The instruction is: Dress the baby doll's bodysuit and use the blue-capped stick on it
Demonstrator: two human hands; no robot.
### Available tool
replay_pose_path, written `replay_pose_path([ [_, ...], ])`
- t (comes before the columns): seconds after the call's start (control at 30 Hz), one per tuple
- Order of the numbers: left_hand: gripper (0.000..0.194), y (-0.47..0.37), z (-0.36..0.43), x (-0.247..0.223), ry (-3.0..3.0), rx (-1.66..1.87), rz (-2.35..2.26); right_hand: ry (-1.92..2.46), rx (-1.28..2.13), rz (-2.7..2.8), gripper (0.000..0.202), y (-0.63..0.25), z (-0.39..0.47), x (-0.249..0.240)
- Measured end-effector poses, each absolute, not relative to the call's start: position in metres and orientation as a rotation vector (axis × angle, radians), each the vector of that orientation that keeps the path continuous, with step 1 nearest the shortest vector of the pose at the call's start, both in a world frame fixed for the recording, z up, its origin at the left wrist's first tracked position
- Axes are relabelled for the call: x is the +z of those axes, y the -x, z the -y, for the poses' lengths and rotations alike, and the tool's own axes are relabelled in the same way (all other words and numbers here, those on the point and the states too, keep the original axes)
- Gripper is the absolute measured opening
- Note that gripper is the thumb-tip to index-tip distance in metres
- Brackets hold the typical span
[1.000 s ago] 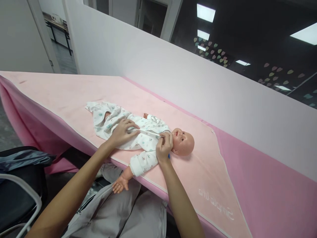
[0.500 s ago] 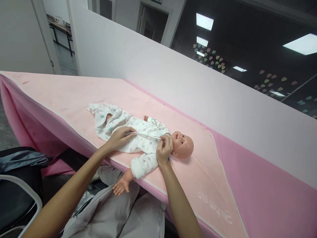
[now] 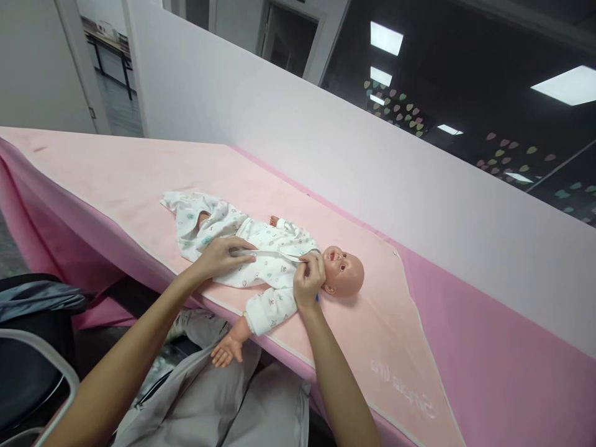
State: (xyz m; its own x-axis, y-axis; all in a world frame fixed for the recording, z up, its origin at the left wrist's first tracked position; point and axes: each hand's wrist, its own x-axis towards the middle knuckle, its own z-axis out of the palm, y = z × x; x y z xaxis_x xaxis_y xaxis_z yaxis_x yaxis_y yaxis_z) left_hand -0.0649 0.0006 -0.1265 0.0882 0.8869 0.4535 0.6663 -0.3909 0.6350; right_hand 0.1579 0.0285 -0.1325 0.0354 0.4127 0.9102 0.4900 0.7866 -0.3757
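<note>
A baby doll (image 3: 343, 272) lies on its back on the pink padded table, head to the right, one arm hanging over the near edge. It wears a white patterned garment (image 3: 274, 305) whose leg end spreads out at the left. My left hand (image 3: 224, 256) pinches the front edge of the garment near the doll's waist. Up by the doll's neck, my right hand (image 3: 309, 276) is closed on the same edge near the collar. The edge runs slightly raised between both hands. A bit of blue shows beneath my right wrist.
The pink table cover (image 3: 116, 180) drapes over the near edge, close to my lap. A white partition (image 3: 372, 180) rises behind the table. At the lower left stands a black chair (image 3: 28, 366) with blue cloth on it.
My left hand has shifted slightly left and opened its fingers a little along the garment edge, which now looks slacker between the hands. My right hand stays in place.
</note>
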Motion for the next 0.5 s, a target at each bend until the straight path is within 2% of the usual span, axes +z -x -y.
replay_pose_path([
  [0.3,0.04,0.0617,0.0021,-0.1222,-2.05,1.251,-1.554,0.71,-0.071,1.582,0.021,-0.1572,-0.0311,-0.1312],
  [0.5,0.039,0.0655,-0.0003,-0.1226,-2.112,1.148,-1.611,0.72,-0.076,1.601,0.021,-0.1578,-0.0305,-0.1309],
])
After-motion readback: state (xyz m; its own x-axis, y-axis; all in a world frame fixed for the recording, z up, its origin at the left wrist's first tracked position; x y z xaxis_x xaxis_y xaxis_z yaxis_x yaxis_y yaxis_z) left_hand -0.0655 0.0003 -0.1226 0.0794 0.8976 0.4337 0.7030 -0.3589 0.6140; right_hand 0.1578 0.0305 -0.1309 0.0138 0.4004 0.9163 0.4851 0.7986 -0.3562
